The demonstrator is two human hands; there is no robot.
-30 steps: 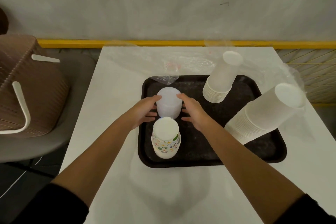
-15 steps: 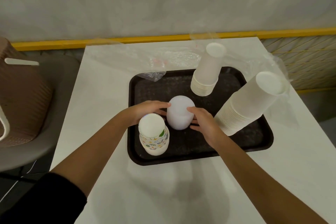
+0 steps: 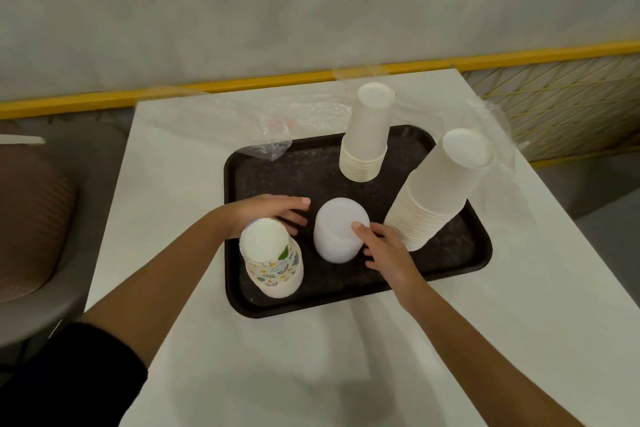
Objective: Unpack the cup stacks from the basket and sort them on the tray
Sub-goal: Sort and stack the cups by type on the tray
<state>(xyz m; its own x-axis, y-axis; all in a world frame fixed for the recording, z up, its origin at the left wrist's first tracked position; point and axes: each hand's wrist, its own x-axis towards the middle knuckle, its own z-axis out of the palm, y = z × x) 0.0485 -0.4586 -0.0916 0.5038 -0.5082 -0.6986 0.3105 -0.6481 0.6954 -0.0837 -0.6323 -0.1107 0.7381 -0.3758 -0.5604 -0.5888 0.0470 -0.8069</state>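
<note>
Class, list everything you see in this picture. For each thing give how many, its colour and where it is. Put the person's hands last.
table: 1, white, fills the middle of the view
tray: 1, black, on the table
short cup stack: 1, cream, upside down at the back of the tray
tall cup stack: 1, cream, upside down at the tray's right edge
clear cup stack: 1, milky white, middle of the tray
patterned cup stack: 1, white with coloured leaves, front left of the tray
plastic wrap: clear, on the table behind the tray
basket: 1, brown, on the chair at left
chair: 1, grey, left of the table
left hand: 1, fingers straight, left of the clear cup stack
right hand: 1, thumb touching the clear cup stack
</note>
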